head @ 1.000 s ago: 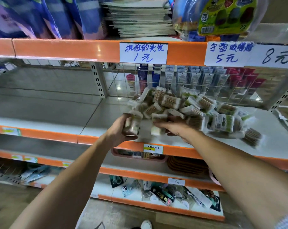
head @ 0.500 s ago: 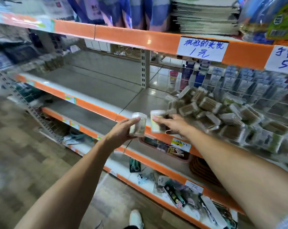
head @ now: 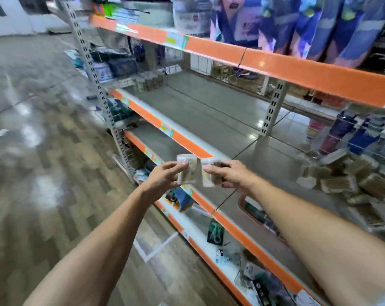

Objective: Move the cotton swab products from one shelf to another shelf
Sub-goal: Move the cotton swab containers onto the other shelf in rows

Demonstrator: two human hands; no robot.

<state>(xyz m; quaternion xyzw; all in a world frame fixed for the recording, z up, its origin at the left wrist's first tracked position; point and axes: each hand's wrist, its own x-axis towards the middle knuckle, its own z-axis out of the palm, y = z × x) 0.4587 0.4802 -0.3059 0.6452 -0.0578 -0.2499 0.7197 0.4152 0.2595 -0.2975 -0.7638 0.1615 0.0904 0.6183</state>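
Note:
My left hand [head: 163,178] grips a small clear tub of cotton swabs [head: 187,171], and my right hand [head: 230,175] grips a second tub [head: 210,173]. Both tubs are held side by side in the air, in front of the orange edge of the middle shelf [head: 187,142]. A heap of cotton swab packs [head: 350,184] lies on the same shelf level at the far right. A few more swab tubs [head: 148,83] stand at the far left end of that shelf. The picture is blurred by motion.
The grey shelf board [head: 209,111] stretches left between the two piles. An upright post [head: 273,107] divides the bays. Blue and purple bags [head: 297,25] fill the top shelf. Lower shelves hold packaged goods [head: 216,233]. Wood-pattern floor [head: 43,173] lies to the left.
Both hands lifted a tub each off the pile and carried them left, away from it. The view swung left along the shelf, so the pile now sits at the right edge.

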